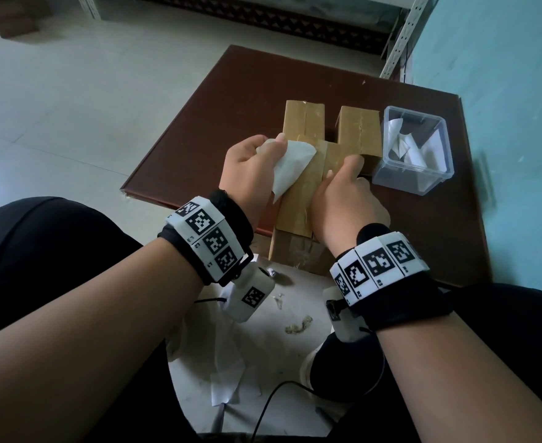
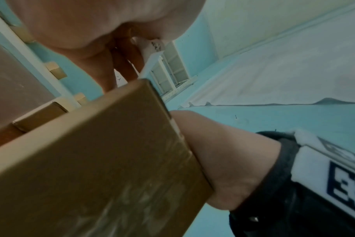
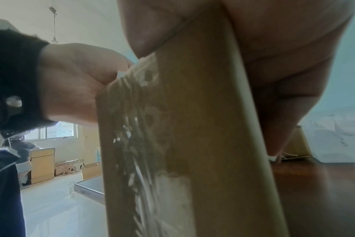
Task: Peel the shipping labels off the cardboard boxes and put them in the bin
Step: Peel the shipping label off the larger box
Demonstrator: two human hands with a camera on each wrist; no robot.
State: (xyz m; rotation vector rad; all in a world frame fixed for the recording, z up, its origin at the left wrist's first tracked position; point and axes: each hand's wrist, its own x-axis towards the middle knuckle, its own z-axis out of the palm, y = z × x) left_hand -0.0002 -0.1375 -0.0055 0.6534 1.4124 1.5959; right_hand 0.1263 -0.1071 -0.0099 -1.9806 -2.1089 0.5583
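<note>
A long cardboard box [image 1: 305, 187] lies across the near edge of the brown table [image 1: 205, 123]. My left hand [image 1: 257, 161] pinches a white shipping label [image 1: 290, 167] that curls up off the box's top, its far corner still on the cardboard. My right hand [image 1: 343, 193] grips the box's right side, thumb on top. In the left wrist view the box [image 2: 91, 160] fills the lower left. In the right wrist view the box [image 3: 182, 128] shows white label residue. A clear plastic bin [image 1: 418, 148] at the right holds several peeled labels.
Two more cardboard boxes [image 1: 305, 121] [image 1: 359, 129] stand upright behind the held box, left of the bin. White paper scraps [image 1: 231, 362] and a black cable [image 1: 279, 398] lie on the floor between my knees. A teal wall [image 1: 503, 91] borders the table's right side.
</note>
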